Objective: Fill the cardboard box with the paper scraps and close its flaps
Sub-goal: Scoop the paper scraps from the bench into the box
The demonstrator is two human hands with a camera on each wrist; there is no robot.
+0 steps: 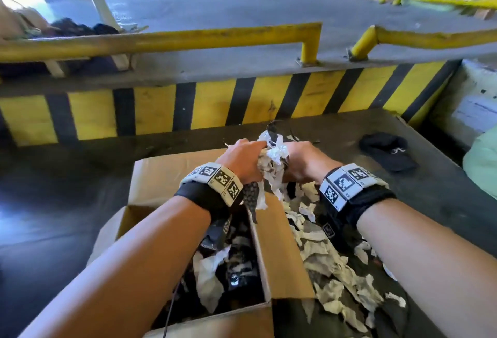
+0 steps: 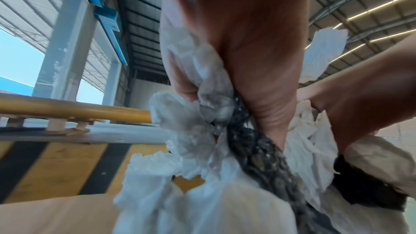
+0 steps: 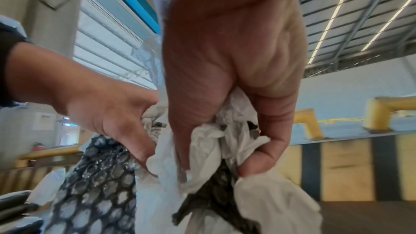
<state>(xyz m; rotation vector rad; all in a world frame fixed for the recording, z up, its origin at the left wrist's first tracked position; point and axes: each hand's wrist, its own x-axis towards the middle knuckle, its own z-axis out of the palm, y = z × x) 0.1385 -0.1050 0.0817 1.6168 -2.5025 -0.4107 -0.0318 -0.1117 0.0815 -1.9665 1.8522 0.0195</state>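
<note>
Both hands, left hand [image 1: 243, 160] and right hand [image 1: 305, 161], were clenched tight around one wad of paper scraps [image 1: 271, 161] raised above the open cardboard box [image 1: 279, 254], likely bunched to drop in, loose scraps [image 1: 330, 265] right of it.

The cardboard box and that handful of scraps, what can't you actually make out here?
- Cardboard box fill level: head view, forearms cover much of the opening.
- Fingertips of left hand and right hand: buried in the held bundle of scraps.
- Loose scraps beside the box: cut off by the bottom edge.
- Wrist views: motion-blurred.
</note>
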